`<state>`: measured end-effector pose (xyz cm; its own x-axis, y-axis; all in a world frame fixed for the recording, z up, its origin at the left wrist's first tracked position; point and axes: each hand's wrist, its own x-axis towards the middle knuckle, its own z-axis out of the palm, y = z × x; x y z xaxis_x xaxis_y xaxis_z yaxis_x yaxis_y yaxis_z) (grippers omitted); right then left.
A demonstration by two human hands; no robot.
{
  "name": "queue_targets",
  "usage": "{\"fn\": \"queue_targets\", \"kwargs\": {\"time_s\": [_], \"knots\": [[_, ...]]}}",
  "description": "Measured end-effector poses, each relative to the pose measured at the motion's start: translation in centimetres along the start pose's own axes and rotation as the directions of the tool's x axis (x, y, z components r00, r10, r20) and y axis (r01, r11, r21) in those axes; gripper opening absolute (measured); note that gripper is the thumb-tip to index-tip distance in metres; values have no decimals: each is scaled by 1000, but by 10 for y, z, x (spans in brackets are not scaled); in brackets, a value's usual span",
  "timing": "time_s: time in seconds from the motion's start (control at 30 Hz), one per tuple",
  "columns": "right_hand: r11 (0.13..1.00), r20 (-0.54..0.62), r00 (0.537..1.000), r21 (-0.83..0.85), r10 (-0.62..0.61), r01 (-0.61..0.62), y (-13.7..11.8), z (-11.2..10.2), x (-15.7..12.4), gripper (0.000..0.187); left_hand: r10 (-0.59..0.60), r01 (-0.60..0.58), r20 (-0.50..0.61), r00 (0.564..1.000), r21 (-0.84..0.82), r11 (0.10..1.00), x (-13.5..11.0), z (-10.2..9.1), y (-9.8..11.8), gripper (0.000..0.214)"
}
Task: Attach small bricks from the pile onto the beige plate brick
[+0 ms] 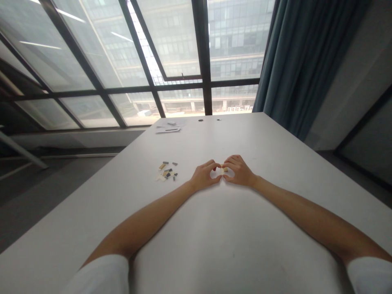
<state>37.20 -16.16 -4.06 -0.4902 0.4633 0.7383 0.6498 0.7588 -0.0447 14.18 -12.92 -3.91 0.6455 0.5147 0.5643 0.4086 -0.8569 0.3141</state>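
Observation:
My left hand (203, 176) and my right hand (240, 171) meet over the middle of the white table (196, 228). Thumbs and index fingers curve in from both sides and close on a small cream-coloured toy brick piece (222, 171). Just behind it, partly covered by my right fingers, shows a tan brick (226, 169). Something small and red (214, 169) peeks out by my left fingertips; its shape is unclear. To the left of my left hand lies a loose pile of small toy bricks (167, 173) in tan, cream, grey and black.
At the table's far left lie white papers (168, 130) with a dark strip on them. A round dark disc (200, 120) and a tiny dark item (219, 119) are near the far edge. Beyond stand dark-framed windows (206, 61) and a blue curtain (288, 61).

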Motion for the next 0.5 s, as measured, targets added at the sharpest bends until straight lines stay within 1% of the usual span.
{"fn": "queue_targets", "kwargs": {"time_s": [0.27,0.5], "knots": [[1000,24,1000,26,13,-13,1,-1,-1,25,21,-22,-25,999,-2,1000,0,-2,2,29],[1000,21,1000,28,10,-11,1,-1,-1,27,28,-28,-47,998,-2,1000,0,0,2,27]]}}
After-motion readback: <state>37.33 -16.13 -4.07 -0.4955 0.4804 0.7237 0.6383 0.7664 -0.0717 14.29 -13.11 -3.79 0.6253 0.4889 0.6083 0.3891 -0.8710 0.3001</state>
